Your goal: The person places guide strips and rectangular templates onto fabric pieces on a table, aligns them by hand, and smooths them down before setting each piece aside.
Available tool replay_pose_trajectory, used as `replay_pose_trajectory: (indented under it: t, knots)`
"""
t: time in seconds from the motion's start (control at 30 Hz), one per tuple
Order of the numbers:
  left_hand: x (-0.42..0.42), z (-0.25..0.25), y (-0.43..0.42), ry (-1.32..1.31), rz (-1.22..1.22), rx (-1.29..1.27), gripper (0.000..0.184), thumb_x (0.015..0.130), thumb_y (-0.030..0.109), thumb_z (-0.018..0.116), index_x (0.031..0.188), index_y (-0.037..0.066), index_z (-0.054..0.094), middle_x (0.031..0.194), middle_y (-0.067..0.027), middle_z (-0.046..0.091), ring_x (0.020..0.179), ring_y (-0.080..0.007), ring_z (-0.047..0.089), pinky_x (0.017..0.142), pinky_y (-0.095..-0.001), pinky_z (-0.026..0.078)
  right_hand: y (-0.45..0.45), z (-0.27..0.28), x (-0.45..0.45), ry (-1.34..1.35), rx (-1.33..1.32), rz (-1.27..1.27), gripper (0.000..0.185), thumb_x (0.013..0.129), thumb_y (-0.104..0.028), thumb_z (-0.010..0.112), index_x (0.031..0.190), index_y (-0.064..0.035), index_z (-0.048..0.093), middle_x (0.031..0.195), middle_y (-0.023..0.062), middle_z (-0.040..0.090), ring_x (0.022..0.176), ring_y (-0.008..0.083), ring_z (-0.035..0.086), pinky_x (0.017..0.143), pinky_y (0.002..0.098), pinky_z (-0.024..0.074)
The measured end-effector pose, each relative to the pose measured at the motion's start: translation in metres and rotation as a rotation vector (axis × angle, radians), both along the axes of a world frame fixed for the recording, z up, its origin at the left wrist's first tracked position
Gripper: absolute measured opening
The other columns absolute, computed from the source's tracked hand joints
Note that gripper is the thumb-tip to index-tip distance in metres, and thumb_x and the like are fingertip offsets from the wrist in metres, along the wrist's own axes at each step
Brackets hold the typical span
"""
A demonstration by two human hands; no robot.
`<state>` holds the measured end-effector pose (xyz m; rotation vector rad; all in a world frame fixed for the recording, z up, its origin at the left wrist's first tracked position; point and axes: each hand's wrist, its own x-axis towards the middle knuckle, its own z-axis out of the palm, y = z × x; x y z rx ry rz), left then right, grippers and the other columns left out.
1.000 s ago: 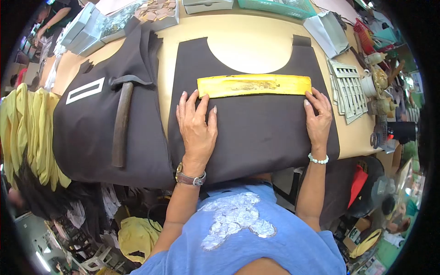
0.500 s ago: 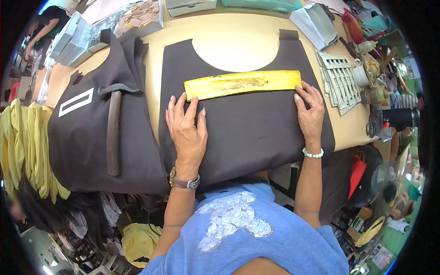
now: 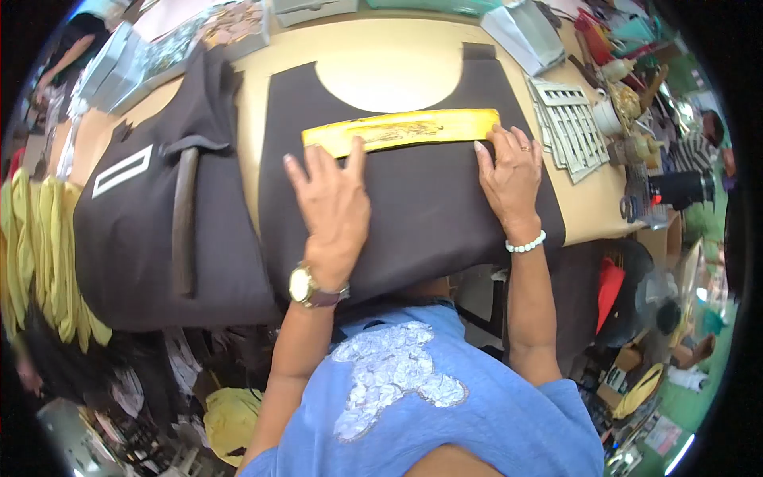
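A long yellow strip [image 3: 401,129] with dark smudges lies across a dark cloth piece [image 3: 413,191] that has a curved neckline. My left hand [image 3: 335,199] is spread, its fingertips on the strip's left end and lower edge. At the other end, my right hand [image 3: 511,176] touches the lower right corner with its fingers apart. To the left, a hammer [image 3: 185,215] with a wooden handle rests on another dark cloth stack [image 3: 131,238], beside a white rectangular frame [image 3: 122,171].
White slotted plates [image 3: 568,127] lie right of the cloth, near bottles and jars. Boxes of small pieces [image 3: 230,28] and a white box [image 3: 520,36] line the far edge. Yellow cloth [image 3: 48,254] hangs at the left. Another person's arm [image 3: 67,60] shows at upper left.
The view has shifted, so the table things appear further left. My left hand has turned and its fingers have spread more over the strip's left end. The strip stays on the cloth.
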<state>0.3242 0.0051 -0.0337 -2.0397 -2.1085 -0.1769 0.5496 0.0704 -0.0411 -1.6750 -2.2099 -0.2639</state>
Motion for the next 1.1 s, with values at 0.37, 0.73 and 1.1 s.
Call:
replay_pose_trajectory:
  t: [0.37,0.73,1.1]
  knots:
    - [0.006,0.015,0.034,-0.038,-0.165,-0.131,0.014,0.081,0.009,0.050,0.085,0.003,0.062,0.086,-0.0134,0.062,0.080,-0.0270,0.064,0.074,-0.0404,0.050,0.026,0.007,0.007,0.196,-0.137,0.055,0.026,0.086,-0.030,0.054,0.092,-0.0092,0.069,0.093,0.0114,0.060,0.099,0.0273,0.054,0.088,0.0438,0.0371]
    - [-0.060,0.039,0.103,-0.302,-0.560,-0.550,0.019,0.073,0.009,0.060,0.088,0.009,0.071,0.089,-0.0138,0.064,0.084,-0.0311,0.062,0.076,-0.0386,0.049,0.085,0.002,0.099,0.362,0.126,-0.298,0.014,0.079,-0.013,0.061,0.089,-0.0062,0.068,0.092,0.0129,0.062,0.088,0.0311,0.059,0.079,0.0393,0.0469]
    - [-0.071,0.038,0.110,-0.626,-0.558,-0.635,0.020,0.065,0.003,0.069,0.085,0.005,0.071,0.083,-0.0086,0.063,0.080,-0.0224,0.060,0.075,-0.0324,0.048,0.111,0.020,0.100,0.298,-0.048,-0.258,0.033,0.076,-0.022,0.068,0.104,-0.0059,0.063,0.096,0.0135,0.066,0.090,0.0314,0.062,0.078,0.0407,0.0487]
